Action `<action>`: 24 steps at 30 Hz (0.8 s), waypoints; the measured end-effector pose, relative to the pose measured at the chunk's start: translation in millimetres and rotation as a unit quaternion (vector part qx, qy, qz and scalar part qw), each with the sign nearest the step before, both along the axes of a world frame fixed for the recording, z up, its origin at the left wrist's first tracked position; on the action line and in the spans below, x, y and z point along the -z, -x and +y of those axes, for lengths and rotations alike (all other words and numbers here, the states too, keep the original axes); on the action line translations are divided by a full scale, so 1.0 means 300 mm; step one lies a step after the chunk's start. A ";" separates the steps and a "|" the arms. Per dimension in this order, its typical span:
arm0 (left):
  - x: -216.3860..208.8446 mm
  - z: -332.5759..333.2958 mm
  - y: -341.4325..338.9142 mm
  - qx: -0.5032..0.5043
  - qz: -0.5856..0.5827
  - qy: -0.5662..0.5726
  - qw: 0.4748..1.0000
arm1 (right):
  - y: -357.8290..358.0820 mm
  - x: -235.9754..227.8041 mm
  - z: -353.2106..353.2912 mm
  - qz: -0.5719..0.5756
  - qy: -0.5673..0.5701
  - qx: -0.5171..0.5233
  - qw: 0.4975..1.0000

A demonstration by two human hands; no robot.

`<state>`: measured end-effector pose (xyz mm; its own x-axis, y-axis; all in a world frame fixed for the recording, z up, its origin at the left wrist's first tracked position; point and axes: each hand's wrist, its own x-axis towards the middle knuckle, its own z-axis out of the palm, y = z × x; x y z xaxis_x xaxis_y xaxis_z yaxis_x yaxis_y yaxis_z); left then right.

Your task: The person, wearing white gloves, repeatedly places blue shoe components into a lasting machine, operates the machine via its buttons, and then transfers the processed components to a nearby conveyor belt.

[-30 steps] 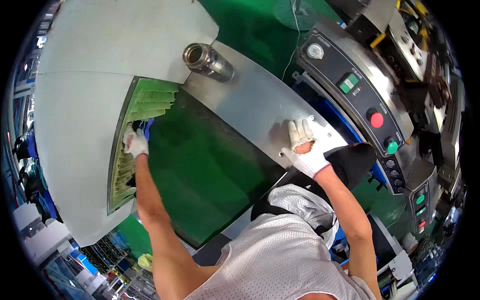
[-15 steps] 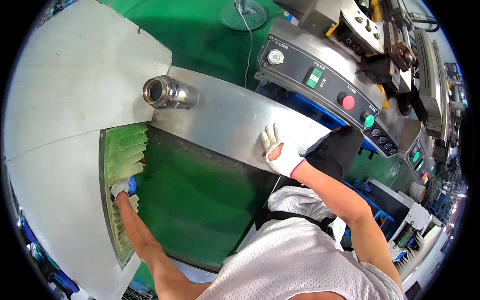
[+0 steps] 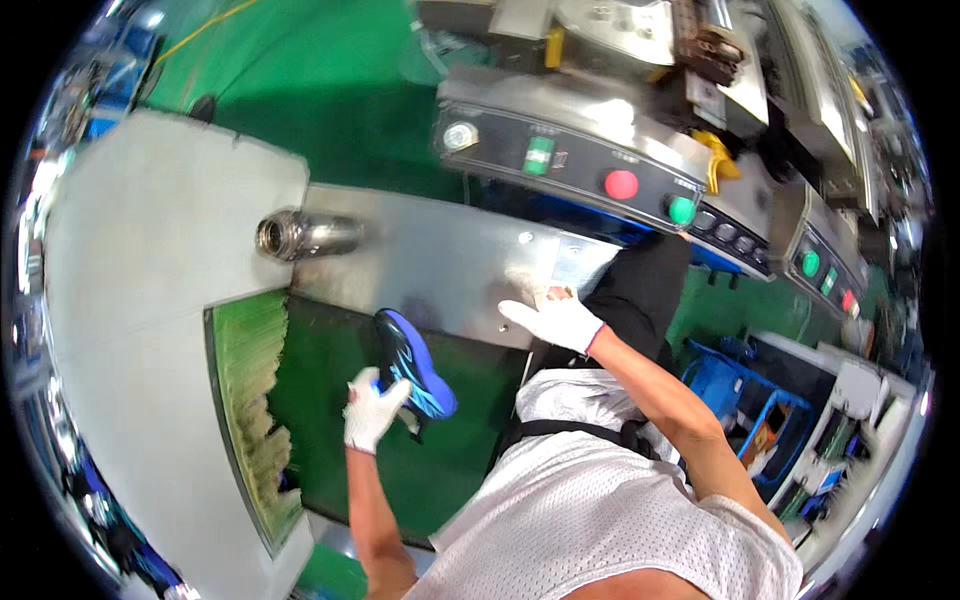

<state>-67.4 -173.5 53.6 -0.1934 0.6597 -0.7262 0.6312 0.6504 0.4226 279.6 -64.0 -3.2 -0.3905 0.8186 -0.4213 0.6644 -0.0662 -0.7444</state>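
My left hand [image 3: 377, 410], in a white glove, grips a shoe [image 3: 428, 372] with a black and blue upper and a bright blue sole. The shoe is tilted over the dark green belt [image 3: 330, 400], its sole edge turned to the right. On the metal ledge [image 3: 430, 265], near its right end, my gloved right hand [image 3: 560, 320] is held with its fingers stretched out and nothing in it. An uncapped steel bottle [image 3: 320, 235] lies or stands at the ledge's left end; the wide lens leaves which unclear.
Left of the belt, a green strip curtain [image 3: 245, 380] hangs in the opening of a white machine housing [image 3: 130, 240]. A control panel [image 3: 580, 165] with red and green buttons juts out beyond the ledge. Blue crates [image 3: 720, 385] stand at the right.
My left hand has come out of the strip curtain to the right, bringing the shoe into full view. My right hand has turned slightly at the ledge. The whole view has shifted.
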 end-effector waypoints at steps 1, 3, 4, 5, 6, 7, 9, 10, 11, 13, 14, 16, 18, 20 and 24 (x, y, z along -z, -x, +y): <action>-0.018 0.014 -0.074 -0.027 -0.108 -0.051 0.992 | -0.042 -0.040 -0.018 0.010 0.013 0.057 0.998; -0.049 0.047 -0.233 -0.117 -0.360 -0.128 0.917 | -0.136 -0.079 -0.046 0.199 0.212 0.125 0.949; -0.099 0.114 -0.296 -0.017 -0.362 -0.144 0.921 | -0.185 -0.069 -0.077 0.328 0.300 0.153 0.883; -0.071 0.160 -0.309 0.212 -0.262 -0.308 0.890 | -0.209 -0.103 -0.098 0.350 0.263 0.111 0.892; -0.035 0.205 -0.338 0.248 -0.291 -0.315 0.869 | -0.230 -0.138 -0.132 0.438 0.333 0.127 0.825; 0.000 0.242 -0.343 0.212 -0.363 -0.258 0.870 | -0.228 -0.168 -0.148 0.514 0.408 0.125 0.744; 0.026 0.391 -0.365 0.145 -0.476 -0.148 0.855 | -0.261 -0.137 -0.170 0.636 0.484 0.160 0.579; -0.133 0.538 -0.464 0.276 -0.421 -0.198 0.841 | -0.297 -0.202 -0.131 0.626 0.438 0.186 0.618; -0.285 0.695 -0.581 0.396 -0.369 -0.257 0.801 | -0.345 -0.271 -0.100 0.607 0.385 0.221 0.659; -0.534 0.890 -0.803 0.478 -0.253 -0.384 0.748 | -0.441 -0.301 -0.065 0.597 0.304 0.281 0.687; -0.572 0.971 -0.861 0.492 -0.137 -0.434 0.742 | -0.491 -0.292 -0.072 0.584 0.251 0.305 0.709; -0.579 1.168 -0.943 0.381 -0.166 -0.437 0.798 | -0.565 -0.313 -0.076 0.519 0.128 0.337 0.775; -0.589 1.385 -1.070 0.361 -0.081 -0.479 0.796 | -0.633 -0.193 -0.140 0.668 0.257 0.404 0.570; -0.528 1.604 -1.149 0.337 0.005 -0.523 0.783 | -0.679 -0.127 -0.207 0.752 0.331 0.415 0.390; -0.389 1.869 -1.350 0.305 0.143 -0.506 0.794 | -0.752 -0.226 -0.330 0.711 0.107 0.377 0.584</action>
<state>337.7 387.2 170.3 0.3247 0.9121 0.2504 0.8629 -0.3941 0.3165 505.3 -163.0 64.5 -0.0323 0.9718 -0.2336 -0.8929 -0.1331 -0.4302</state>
